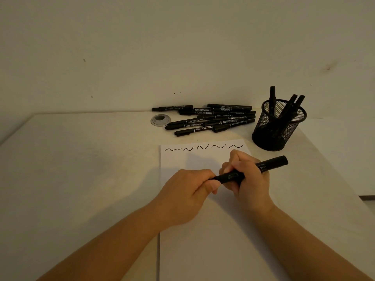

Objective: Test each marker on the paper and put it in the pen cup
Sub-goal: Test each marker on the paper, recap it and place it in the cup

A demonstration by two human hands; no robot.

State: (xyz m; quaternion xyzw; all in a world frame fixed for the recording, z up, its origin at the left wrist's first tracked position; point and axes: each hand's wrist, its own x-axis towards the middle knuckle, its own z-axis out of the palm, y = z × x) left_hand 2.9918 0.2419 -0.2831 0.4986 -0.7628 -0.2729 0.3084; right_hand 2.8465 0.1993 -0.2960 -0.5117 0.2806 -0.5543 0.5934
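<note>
Step in hand: the person is holding one marker (251,169) over the paper (203,230), both hands on it; judged from the grip, the cap is either coming off or going back on, and which of the two cannot be told.
Left hand (188,191): fingers are curling round the marker's left end, pinching what appears to be the cap.
Right hand (247,175): fingers are wrapping round the barrel, the far end of the marker pointing toward 2 o'clock.
Marker position: it is hanging just above the sheet, centre of the desk (81,169), tip hidden inside the left hand.
Test marks (203,148): five squiggles are sitting along the paper's top edge, at 12 o'clock from the hands.
Pen cup (279,126): the mesh cup is standing at 1 o'clock from the hands, beside the paper's corner, holding at least three markers.
Untested pile (209,117): loose markers are lying at 12 o'clock beyond the paper, near the wall.
Next move calls for: if uncapping, a short stroke in free space on the sheet; if capping, a firm press, then a lift toward 1 o'clock and a drop, end first, into the cup.
</note>
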